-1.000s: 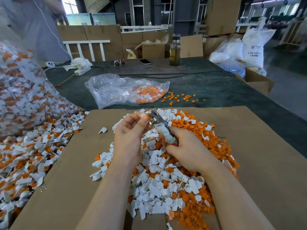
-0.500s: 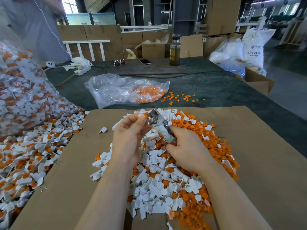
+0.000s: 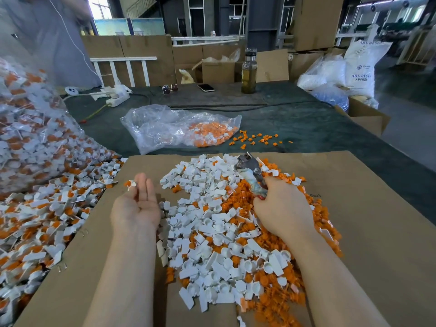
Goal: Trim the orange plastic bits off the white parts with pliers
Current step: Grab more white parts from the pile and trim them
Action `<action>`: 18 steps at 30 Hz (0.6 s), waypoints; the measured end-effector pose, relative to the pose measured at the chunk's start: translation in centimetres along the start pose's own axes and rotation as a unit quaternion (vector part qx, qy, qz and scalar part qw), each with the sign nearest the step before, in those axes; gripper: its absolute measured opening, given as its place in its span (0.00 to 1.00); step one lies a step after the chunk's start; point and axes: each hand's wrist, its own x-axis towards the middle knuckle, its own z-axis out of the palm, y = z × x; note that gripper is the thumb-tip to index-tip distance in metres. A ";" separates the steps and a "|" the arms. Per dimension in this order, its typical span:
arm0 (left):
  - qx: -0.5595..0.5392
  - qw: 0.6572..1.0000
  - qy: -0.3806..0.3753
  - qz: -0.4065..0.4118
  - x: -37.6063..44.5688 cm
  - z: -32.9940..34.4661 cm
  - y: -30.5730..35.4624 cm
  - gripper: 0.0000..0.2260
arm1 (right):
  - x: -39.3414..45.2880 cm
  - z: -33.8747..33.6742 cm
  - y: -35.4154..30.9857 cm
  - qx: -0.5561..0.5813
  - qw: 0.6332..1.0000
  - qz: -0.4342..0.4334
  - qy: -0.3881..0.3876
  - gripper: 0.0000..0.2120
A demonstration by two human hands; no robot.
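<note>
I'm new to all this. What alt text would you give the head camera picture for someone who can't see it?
A person's right hand grips pliers over a pile of white and orange plastic pieces on cardboard, while the open left hand, palm up, reaches left with a small untrimmed part at its fingertips. A heap of untrimmed parts lies at left.

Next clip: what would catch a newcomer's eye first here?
The heap of white parts and orange bits on the cardboard sheet, centre. The right hand grips pliers over it; the left hand lies palm up beside it. A bulging bag of untrimmed parts fills the left.
</note>
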 end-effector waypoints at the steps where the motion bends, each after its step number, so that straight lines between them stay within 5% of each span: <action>1: -0.006 1.000 -0.004 0.002 -0.1 0.0 0.0 0.16 | 0.0 0.0 0.0 -0.007 1.000 0.001 0.001 0.04; 6: 0.007 1.000 -0.021 0.016 -0.2 -0.3 0.0 0.16 | 0.1 0.2 0.0 -0.025 1.000 0.018 0.005 0.06; 8: 0.113 0.993 -0.019 0.033 -0.2 -0.1 0.0 0.13 | 0.1 0.3 0.1 -0.030 0.999 0.023 0.006 0.06; 10: 0.306 0.947 -0.038 0.085 -0.4 0.0 -0.5 0.08 | 0.1 0.4 0.1 -0.032 0.999 0.026 0.006 0.07; 12: 0.530 0.823 -0.073 0.192 -0.4 -0.2 -1.2 0.07 | 0.1 0.5 0.1 -0.037 0.999 0.028 0.006 0.07; 14: 0.694 0.652 -0.108 0.285 -0.1 -0.8 -2.0 0.09 | 0.1 0.5 0.0 -0.042 0.999 0.028 0.006 0.07; 16: 0.789 0.508 -0.096 0.332 0.7 -1.1 -2.5 0.12 | 0.1 0.5 0.0 -0.041 0.999 0.026 0.007 0.07; 18: 0.839 0.404 -0.076 0.358 1.3 -1.3 -2.6 0.12 | 0.1 0.4 0.0 -0.039 0.999 0.024 0.009 0.07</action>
